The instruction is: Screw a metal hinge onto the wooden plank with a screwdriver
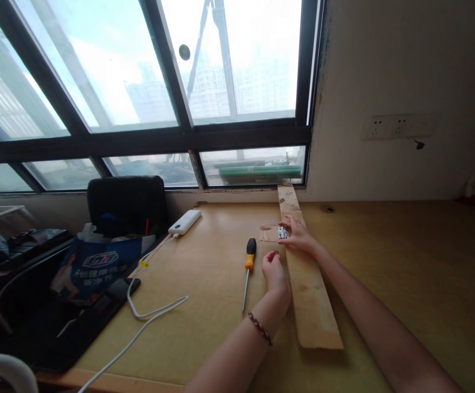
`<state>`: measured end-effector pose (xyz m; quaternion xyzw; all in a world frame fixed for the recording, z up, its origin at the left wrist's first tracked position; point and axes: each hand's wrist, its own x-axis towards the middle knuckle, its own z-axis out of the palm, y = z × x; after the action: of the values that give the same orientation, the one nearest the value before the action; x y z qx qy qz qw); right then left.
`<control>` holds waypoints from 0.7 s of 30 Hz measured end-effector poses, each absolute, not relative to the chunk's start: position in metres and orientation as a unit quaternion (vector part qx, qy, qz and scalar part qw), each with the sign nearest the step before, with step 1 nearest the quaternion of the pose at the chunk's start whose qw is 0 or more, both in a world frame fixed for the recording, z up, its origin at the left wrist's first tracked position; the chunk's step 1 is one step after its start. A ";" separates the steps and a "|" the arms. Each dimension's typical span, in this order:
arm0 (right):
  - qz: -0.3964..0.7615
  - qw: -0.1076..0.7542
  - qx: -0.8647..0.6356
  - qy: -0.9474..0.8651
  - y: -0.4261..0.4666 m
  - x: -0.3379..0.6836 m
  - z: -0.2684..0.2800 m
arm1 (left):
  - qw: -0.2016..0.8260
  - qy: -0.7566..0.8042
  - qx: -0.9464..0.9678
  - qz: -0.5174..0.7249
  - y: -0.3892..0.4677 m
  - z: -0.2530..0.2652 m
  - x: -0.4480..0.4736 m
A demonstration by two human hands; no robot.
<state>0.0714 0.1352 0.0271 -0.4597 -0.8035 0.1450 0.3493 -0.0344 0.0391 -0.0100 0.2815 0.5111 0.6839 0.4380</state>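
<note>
A long wooden board (313,305) lies on the table, with a short piece of wood or cardboard (267,233) beside its left edge. My right hand (298,236) reaches over the board and holds a small silver metal hinge (282,233) between thumb and fingers, where the board and the short piece meet. Just nearer to me, my left hand (275,272) is closed, its fingertips pinched together by the board's left edge. Whatever it may hold is too small to make out. A screwdriver (249,262) with a black and yellow handle lies to its left.
A white power bank (185,222) with a white cable (133,308) lies along the table's left side. Beyond the table (212,338) edge stands a black chair (126,204) with a blue bag (98,270). Windows and a wall with sockets (398,127) close off the back.
</note>
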 end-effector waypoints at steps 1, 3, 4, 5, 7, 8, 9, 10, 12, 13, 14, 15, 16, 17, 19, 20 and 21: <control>0.145 0.350 -0.460 -0.803 0.136 0.072 0.026 | 0.423 0.525 0.286 0.681 0.031 -0.003 -0.041; 0.147 0.349 -0.460 -0.803 0.136 0.072 0.025 | 0.349 0.565 0.356 0.658 0.021 0.015 -0.062; 0.147 0.350 -0.459 -0.803 0.136 0.072 0.025 | 0.293 0.592 0.423 0.620 0.018 0.025 -0.074; 0.147 0.351 -0.458 -0.804 0.136 0.072 0.025 | 0.219 0.629 0.489 0.564 0.018 0.033 -0.087; 0.145 0.354 -0.456 -0.804 0.136 0.072 0.025 | 0.087 0.692 0.577 0.425 0.022 0.044 -0.109; 0.144 0.354 -0.456 -0.804 0.135 0.072 0.025 | 0.064 0.723 0.591 0.352 0.026 0.046 -0.118; 0.143 0.353 -0.457 -0.804 0.135 0.072 0.025 | 0.069 0.749 0.597 0.279 0.031 0.046 -0.124; 0.141 0.352 -0.457 -0.804 0.134 0.072 0.026 | 0.088 0.764 0.602 0.217 0.036 0.043 -0.129; 0.137 0.351 -0.459 -0.805 0.133 0.072 0.027 | 0.111 0.766 0.615 0.148 0.045 0.035 -0.135; 0.135 0.350 -0.460 -0.805 0.133 0.072 0.027 | 0.115 0.766 0.618 0.137 0.048 0.031 -0.138; 0.133 0.350 -0.460 -0.805 0.133 0.072 0.028 | 0.117 0.767 0.615 0.140 0.051 0.028 -0.141; 0.133 0.348 -0.461 -0.805 0.133 0.072 0.028 | 0.126 0.770 0.606 0.155 0.054 0.026 -0.145; 0.133 0.346 -0.462 -0.805 0.133 0.073 0.028 | 0.147 0.772 0.591 0.183 0.057 0.026 -0.149; 0.134 0.344 -0.463 -0.806 0.133 0.073 0.028 | 0.178 0.769 0.570 0.228 0.060 0.029 -0.154; 0.137 0.341 -0.464 -0.806 0.133 0.073 0.029 | 0.275 0.728 0.507 0.370 0.066 0.041 -0.162; 0.138 0.340 -0.464 -0.806 0.133 0.073 0.029 | 0.329 0.680 0.459 0.467 0.071 0.050 -0.165; 0.140 0.340 -0.463 -0.806 0.133 0.072 0.029 | 0.381 0.611 0.413 0.557 0.075 0.062 -0.166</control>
<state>0.0724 0.1329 0.0293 -0.4635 -0.8064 0.1396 0.3398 -0.1658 0.0753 0.0618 0.4134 0.6115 0.5566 0.3813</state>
